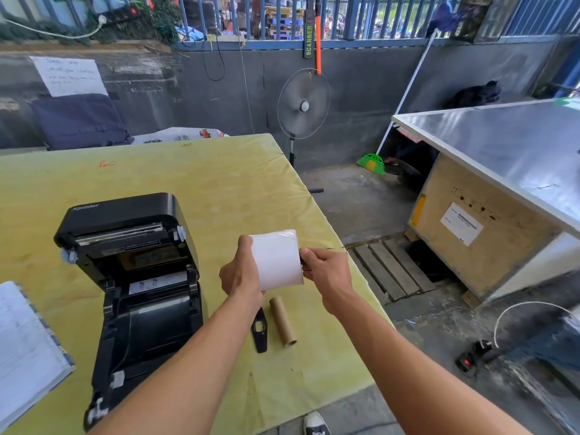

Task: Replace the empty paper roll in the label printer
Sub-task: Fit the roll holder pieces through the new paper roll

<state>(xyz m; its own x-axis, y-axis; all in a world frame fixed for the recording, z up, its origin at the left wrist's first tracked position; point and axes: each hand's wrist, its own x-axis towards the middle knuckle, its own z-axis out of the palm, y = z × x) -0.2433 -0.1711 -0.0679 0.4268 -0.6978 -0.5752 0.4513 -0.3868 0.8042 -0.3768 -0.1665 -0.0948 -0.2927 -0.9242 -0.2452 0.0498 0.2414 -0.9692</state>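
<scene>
A black label printer (135, 277) stands on the yellow-covered table (201, 183) with its lid swung open and its paper bay bare. I hold a full white paper roll (276, 259) above the table to the printer's right. My left hand (241, 271) grips the roll's left end. My right hand (326, 271) pinches a small dark part at the roll's right end. Below the roll lies the empty brown cardboard core (282, 321). A flat black plastic holder piece (260, 331) rests just left of the core.
A stack of white papers (25, 350) sits at the table's left edge. A standing fan (303, 105), a broom (372, 163) and a metal-topped wooden crate (483, 221) stand off the right side. A power strip (470, 356) lies on the floor.
</scene>
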